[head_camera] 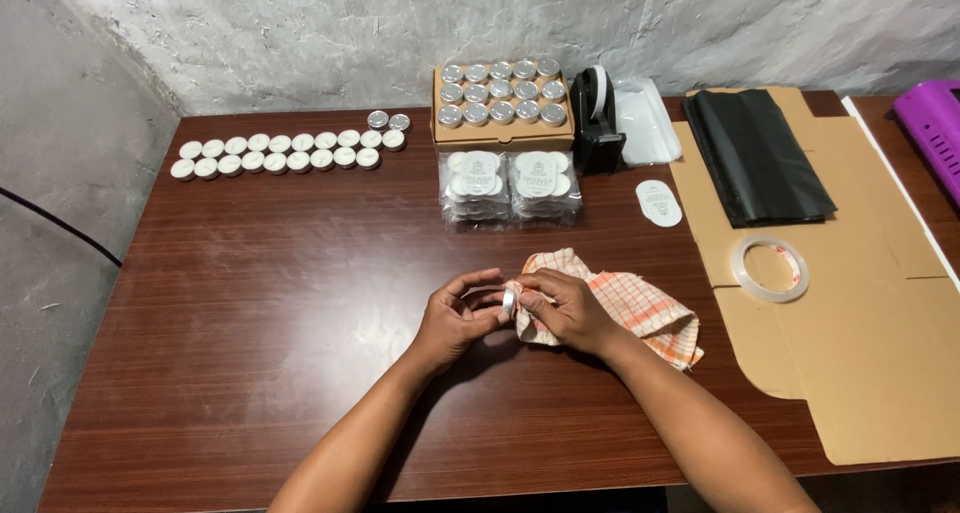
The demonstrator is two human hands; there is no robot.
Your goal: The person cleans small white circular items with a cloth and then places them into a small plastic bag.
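Note:
My left hand (457,316) holds a small round silver tin (508,302) on edge above the dark wooden table (270,273). My right hand (566,309) grips a corner of an orange-and-white checked cloth (640,308) and presses it against the tin. The rest of the cloth lies bunched on the table to the right of my hands.
Two rows of white-topped tins (280,153) lie at the far left. A cardboard box of silver tins (500,98) stands at the back, clear packs of tins (510,185) in front. A black tape dispenser (597,123), round labels (658,202), flat cardboard (850,353), tape roll (769,269) and black bags (757,153) lie right.

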